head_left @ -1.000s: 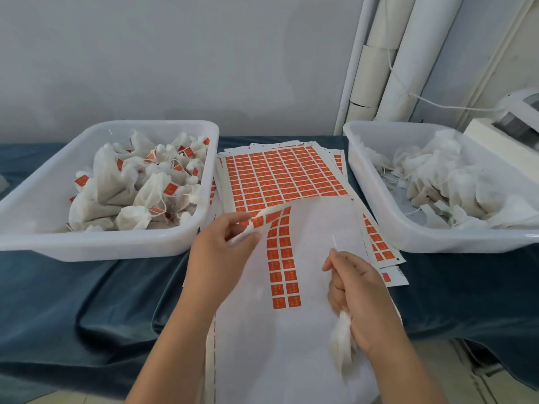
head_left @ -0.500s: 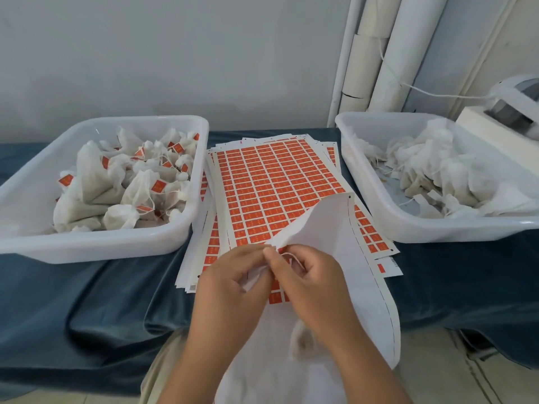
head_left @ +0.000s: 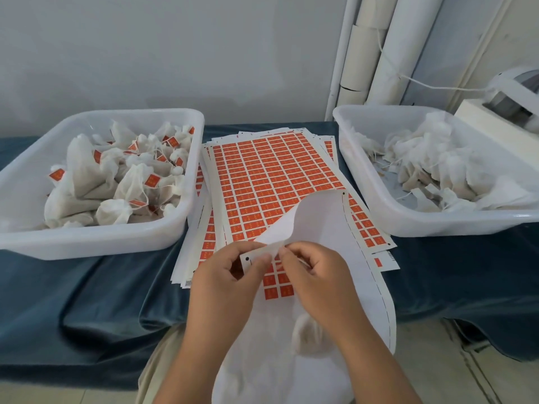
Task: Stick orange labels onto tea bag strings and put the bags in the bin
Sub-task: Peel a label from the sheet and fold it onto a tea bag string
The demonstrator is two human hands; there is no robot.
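Fingers: your left thumb and forefinger (head_left: 261, 262) pinch the folded-over corner of the label sheet (head_left: 320, 228). Your right fingertips (head_left: 285, 253) are curled and meet the same fold from the other side. Whether they nip a label or the string is too small to tell.
Left hand (head_left: 224, 284): clamped on the sheet. Judged purpose: bending the backing so a label's edge lifts free for picking.
Right hand (head_left: 312, 284): fingers closed. The tea bag (head_left: 306, 330) hangs blurred under your palm and the exact grip is hidden. Judged purpose: keeping the bag's string close to the peel point.
Orange labels (head_left: 277, 288): only a few remain on the held sheet, just below your fingertips. The rest of the backing is bare white.
Sheet position: it droops over the table's (head_left: 87, 301) near edge toward your lap, its far end curling above the stack of full sheets (head_left: 271, 176).
Stack: middle of the table between both bins, so each is in easy reach.
Left bin (head_left: 102, 243): at the table's left end, holding bags that show orange tags. Judged the destination.
Right bin (head_left: 437, 225): at the right end, holding plain white bags with no tags visible. Judged the supply.
Step in hand: label pick and stick. The bag is not yet binned.
Risk: the label could fold onto itself or miss the thin string.
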